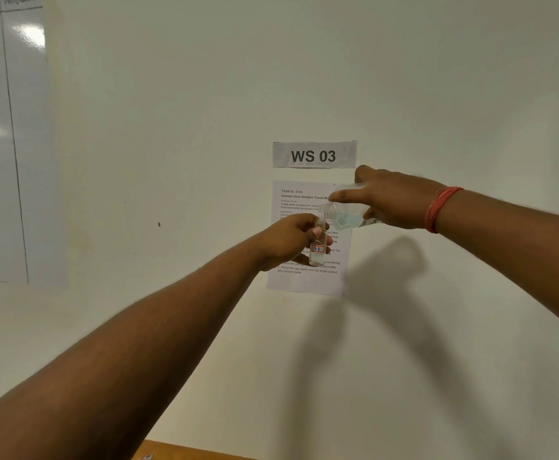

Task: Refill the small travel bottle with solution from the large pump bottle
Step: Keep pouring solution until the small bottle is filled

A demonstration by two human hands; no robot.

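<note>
Pour step, mid-air, in front of the wall.

Left hand (291, 239) grips the small bottle (317, 249) upright, fingers curled round its upper body, thumb near the neck — label "7B" faces the onlooker. Holding it high on the body likely steadies the narrow mouth as a target. A little clear liquid sits at its bottom; fill looks low.

Right hand (390, 200) holds the large bottle (346, 214) tipped nearly level, neck pointing to 9 o'clock, its open mouth just above and touching or almost touching the small bottle's mouth — cannot tell which. Fingers wrap the body, forefinger laid along the top, probably to guide the tilt. Bluish liquid has pooled on the low side toward the neck. No pump head visible on it.

Red band (440, 209) on the right wrist. Behind, at 12 o'clock of the hands, a "WS 03" sign (314, 155); task sheet (304, 280) directly behind the bottles.

Risk, as judged: mouths are small, so overshoot would spill down the left fingers.
</note>
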